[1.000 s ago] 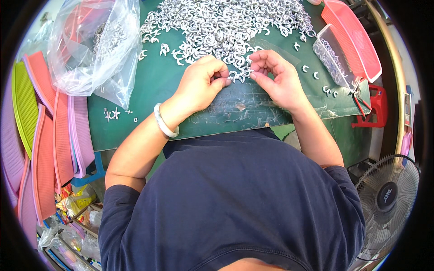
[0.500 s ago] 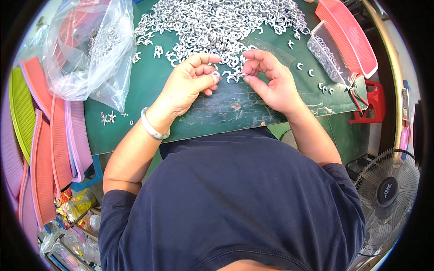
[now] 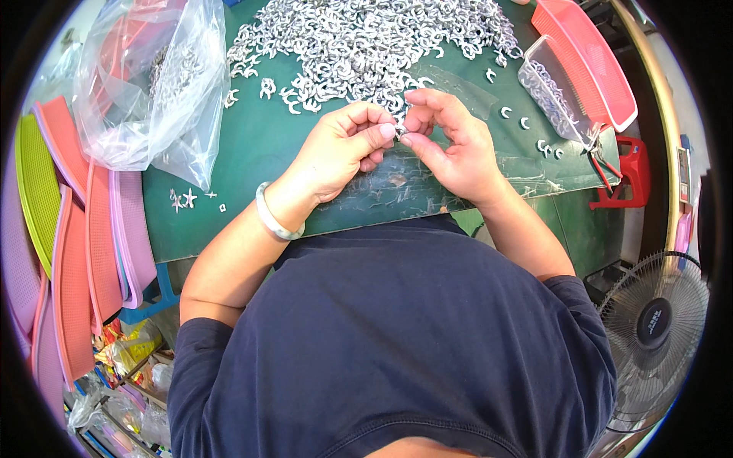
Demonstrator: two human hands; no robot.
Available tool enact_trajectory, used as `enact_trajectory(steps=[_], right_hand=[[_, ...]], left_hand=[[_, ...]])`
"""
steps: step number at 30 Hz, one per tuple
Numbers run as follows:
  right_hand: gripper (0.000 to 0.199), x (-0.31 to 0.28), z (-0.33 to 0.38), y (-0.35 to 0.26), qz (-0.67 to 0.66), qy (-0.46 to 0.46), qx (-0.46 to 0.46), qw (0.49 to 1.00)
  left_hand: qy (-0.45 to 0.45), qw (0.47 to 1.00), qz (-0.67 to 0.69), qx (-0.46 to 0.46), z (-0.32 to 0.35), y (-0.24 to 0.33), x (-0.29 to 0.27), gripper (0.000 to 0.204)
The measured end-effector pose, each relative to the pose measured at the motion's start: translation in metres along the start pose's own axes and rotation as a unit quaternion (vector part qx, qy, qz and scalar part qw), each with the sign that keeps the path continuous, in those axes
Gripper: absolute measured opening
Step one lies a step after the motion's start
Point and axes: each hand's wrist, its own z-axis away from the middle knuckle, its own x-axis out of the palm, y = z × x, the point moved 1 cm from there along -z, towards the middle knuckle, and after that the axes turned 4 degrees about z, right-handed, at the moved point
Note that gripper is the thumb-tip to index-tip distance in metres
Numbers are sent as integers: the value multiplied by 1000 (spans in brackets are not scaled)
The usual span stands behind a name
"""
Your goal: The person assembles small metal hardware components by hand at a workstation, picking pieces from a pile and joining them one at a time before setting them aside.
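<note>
My left hand (image 3: pixel 347 149), with a pale bangle (image 3: pixel 275 216) on its wrist, pinches a small silver-grey curved piece (image 3: pixel 399 130) between thumb and fingers. The thumb and forefinger of my right hand (image 3: pixel 456 149) close on the same spot from the other side. The fingertips meet just above the table, so the piece is partly hidden and I cannot tell whether it is one piece or two. Right beyond my hands lies a big heap of small silver C-shaped pieces (image 3: pixel 366 49).
On the green table (image 3: pixel 343 206) at left stands a clear plastic bag (image 3: pixel 187 122), with small star-shaped pieces (image 3: pixel 188 199) nearer me. At right are a clear tub (image 3: pixel 551 103) of pieces and a pink basket (image 3: pixel 611 91). A fan (image 3: pixel 653 328) and red stool (image 3: pixel 632 172) stand beyond.
My left hand has moved right, toward my right hand, and the fingertips of both now meet at the small piece. My right hand has shifted slightly left.
</note>
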Motion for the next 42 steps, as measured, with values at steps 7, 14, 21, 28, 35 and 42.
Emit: enact_trajectory(steps=[7,14,21,28,35,42], right_hand=[[42,10,1,3,-59,56,-2,997],[41,10,0,1,-58,54,-12,997],[32,5,-2,0,-3,55,0,998],[9,-3,-3,11,216,-22,-19,976],[20,17,-3,10,332,-45,-28,942],[15,23,-5,10,312,-40,-20,949]], left_hand=[[-20,990,130,-43,0,-5,-3,6],[-33,986,157,-51,0,-7,-3,6],[15,987,157,-19,0,-1,-4,3],[69,996,43,23,-5,9,-25,5],[97,786,-580,192,-12,6,-6,17],[84,782,-589,186,-13,6,-6,13]])
